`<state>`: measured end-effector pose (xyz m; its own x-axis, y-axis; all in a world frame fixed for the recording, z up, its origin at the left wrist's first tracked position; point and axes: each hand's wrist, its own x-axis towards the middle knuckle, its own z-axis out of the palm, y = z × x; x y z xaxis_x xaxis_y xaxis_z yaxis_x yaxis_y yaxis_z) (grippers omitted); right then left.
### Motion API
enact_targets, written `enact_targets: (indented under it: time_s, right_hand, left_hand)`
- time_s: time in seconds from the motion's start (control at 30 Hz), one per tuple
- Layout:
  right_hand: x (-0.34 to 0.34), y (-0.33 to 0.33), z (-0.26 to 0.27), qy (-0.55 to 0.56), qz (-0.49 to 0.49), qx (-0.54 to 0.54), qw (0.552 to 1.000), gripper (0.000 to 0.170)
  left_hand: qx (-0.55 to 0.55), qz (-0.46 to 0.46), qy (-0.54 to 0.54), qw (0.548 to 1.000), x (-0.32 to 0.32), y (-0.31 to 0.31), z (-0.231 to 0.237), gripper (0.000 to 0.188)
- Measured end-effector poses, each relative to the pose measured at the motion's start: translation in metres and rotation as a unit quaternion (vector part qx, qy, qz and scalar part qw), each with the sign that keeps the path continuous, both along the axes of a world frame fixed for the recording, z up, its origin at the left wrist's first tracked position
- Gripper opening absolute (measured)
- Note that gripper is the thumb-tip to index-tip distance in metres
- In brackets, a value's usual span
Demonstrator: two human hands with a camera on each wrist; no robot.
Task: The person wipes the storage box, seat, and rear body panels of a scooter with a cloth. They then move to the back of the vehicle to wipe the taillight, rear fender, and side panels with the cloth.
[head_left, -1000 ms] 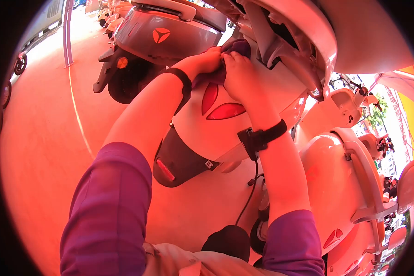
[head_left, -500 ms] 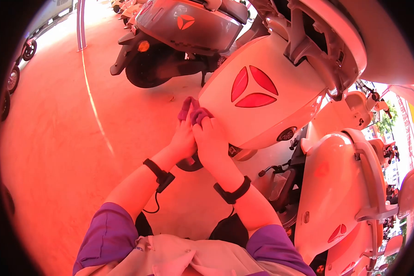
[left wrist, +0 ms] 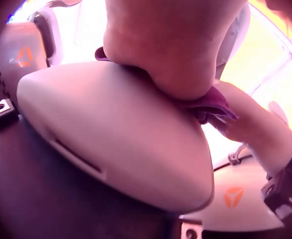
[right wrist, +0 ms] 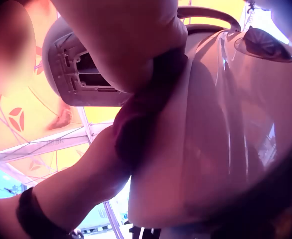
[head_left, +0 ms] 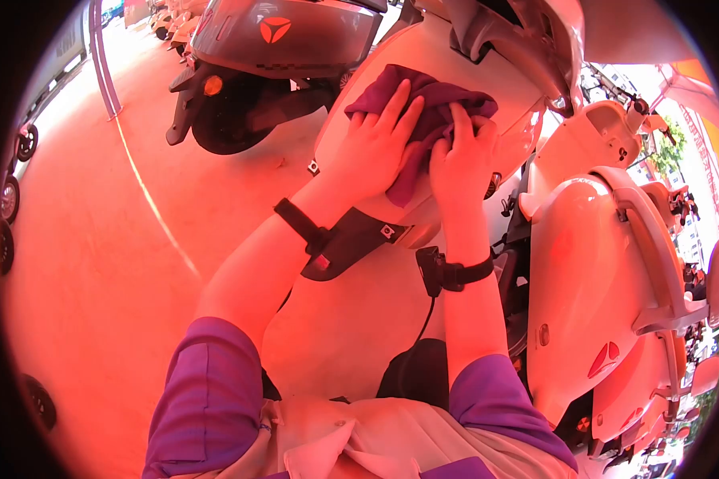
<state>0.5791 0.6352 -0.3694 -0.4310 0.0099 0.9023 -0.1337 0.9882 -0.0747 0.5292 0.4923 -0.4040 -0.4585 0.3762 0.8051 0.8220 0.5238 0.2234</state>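
Note:
A purple cloth (head_left: 431,112) lies spread and creased over the rear panel of a pale scooter (head_left: 439,48) in the head view, covering its red tail light. My left hand (head_left: 375,156) presses on the cloth's left part, with two fingers stretched out straight. Close beside it, my right hand (head_left: 463,164) has bent fingers and pinches a fold between thumb and forefinger. From the left wrist, the cloth's edge (left wrist: 213,104) sticks out under the left hand (left wrist: 166,50). In the right wrist view, dark folds of cloth (right wrist: 146,114) lie beneath the right hand (right wrist: 131,40).
A dark grey scooter (head_left: 287,40) stands just beyond on the left. More pale scooters (head_left: 583,295) line the right side, close to my right arm. A purple post (head_left: 104,64) rises from the floor (head_left: 136,303) at the far left.
Half a second ago both hands held the cloth bunched at the panel's lower left edge, with the red light uncovered. Now they are up on the panel, the cloth spread out over that light.

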Motion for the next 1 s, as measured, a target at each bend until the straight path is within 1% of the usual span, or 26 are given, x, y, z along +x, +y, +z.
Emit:
enact_targets:
  time_s: [0.03,0.07,0.13,0.2,0.27,0.3,0.4,0.47,0.5,0.53,0.57,0.6,0.63,0.67,0.7,0.73,0.77,0.8,0.83,0.87,0.9,0.93,1.0]
  right_hand:
    - [0.008,-0.004,-0.009,-0.022,0.017,-0.014,1.0,0.051]
    - [0.019,-0.011,-0.019,-0.038,0.034,-0.028,0.998,0.052]
    - [0.043,-0.021,-0.051,-0.081,0.075,-0.023,0.994,0.056]
    - [0.065,-0.023,-0.089,-0.155,0.121,-0.008,0.98,0.066]
    - [0.084,-0.027,-0.114,-0.231,0.175,0.0,0.957,0.063]
    - [0.087,-0.03,-0.12,-0.267,0.205,0.003,0.942,0.061]
    - [0.088,-0.028,-0.11,-0.24,0.281,-0.027,0.929,0.058]
    - [0.075,-0.021,-0.085,-0.174,0.276,-0.031,0.945,0.055]
    - [0.067,-0.015,-0.067,-0.119,0.259,-0.045,0.958,0.052]
    - [0.059,-0.004,-0.045,-0.065,0.239,-0.053,0.967,0.05]
    - [0.055,0.005,-0.023,-0.033,0.192,-0.083,0.977,0.047]
    - [0.044,0.015,-0.01,0.009,0.153,-0.101,0.983,0.047]
    - [0.032,0.021,-0.01,0.017,0.148,-0.109,0.983,0.046]
    - [0.023,0.027,-0.012,0.024,0.14,-0.118,0.983,0.045]
    - [0.02,0.032,-0.015,0.034,0.127,-0.126,0.983,0.044]
    - [0.027,0.025,-0.022,0.003,0.131,-0.1,0.986,0.04]
    - [0.032,0.015,-0.039,-0.023,0.146,-0.077,0.986,0.037]
    - [0.038,0.005,-0.061,-0.023,0.176,-0.041,0.983,0.034]
    - [0.044,-0.005,-0.084,-0.016,0.175,0.0,0.984,0.029]
    - [0.047,-0.01,-0.102,-0.005,0.188,0.043,0.981,0.026]
    - [0.046,-0.015,-0.115,-0.003,0.206,0.052,0.977,0.024]
    - [0.045,-0.018,-0.121,0.0,0.227,0.06,0.972,0.023]
    - [0.047,-0.02,-0.117,-0.038,0.231,0.054,0.971,0.021]
  left_hand:
    - [0.005,0.016,0.011,1.0,0.0,0.003,-0.01,0.058]
    - [0.029,0.023,0.064,0.997,0.004,0.004,-0.025,0.061]
    - [-0.028,0.03,0.041,0.998,0.03,-0.011,-0.057,0.065]
    - [-0.044,0.006,0.035,0.998,0.047,-0.03,-0.099,0.064]
    - [-0.083,-0.003,0.01,0.996,0.057,-0.056,-0.128,0.063]
    - [-0.106,-0.005,-0.002,0.994,0.058,-0.065,-0.129,0.063]
    - [-0.132,0.002,0.03,0.991,0.06,-0.081,-0.101,0.061]
    - [-0.105,0.033,0.054,0.992,0.055,-0.075,-0.063,0.06]
    - [-0.092,0.046,0.063,0.993,0.049,-0.068,-0.041,0.06]
    - [-0.087,0.059,0.101,0.989,0.04,-0.061,-0.018,0.062]
    - [-0.08,0.071,0.14,0.984,0.028,-0.052,0.001,0.064]
    - [-0.101,0.056,0.126,0.985,0.02,-0.045,0.011,0.066]
    - [-0.12,0.039,0.11,0.986,0.013,-0.036,0.018,0.068]
    - [-0.14,0.02,0.094,0.985,0.011,-0.032,0.02,0.07]
    - [-0.15,0.01,0.098,0.984,0.006,-0.032,0.005,0.07]
    - [-0.158,-0.005,0.107,0.982,-0.004,-0.034,-0.023,0.07]
    - [-0.164,-0.022,0.116,0.979,-0.008,-0.035,-0.041,0.07]
    - [-0.185,-0.027,0.059,0.981,-0.004,-0.04,-0.045,0.073]
    - [-0.222,-0.027,0.049,0.973,-0.008,-0.056,-0.054,0.073]
    - [-0.254,-0.026,0.108,0.961,-0.022,-0.077,-0.07,0.072]
    - [-0.293,-0.009,0.112,0.949,-0.034,-0.103,-0.09,0.07]
    - [-0.333,0.012,0.117,0.936,-0.041,-0.127,-0.098,0.067]
    - [-0.371,0.011,0.012,0.928,-0.038,-0.151,-0.085,0.064]
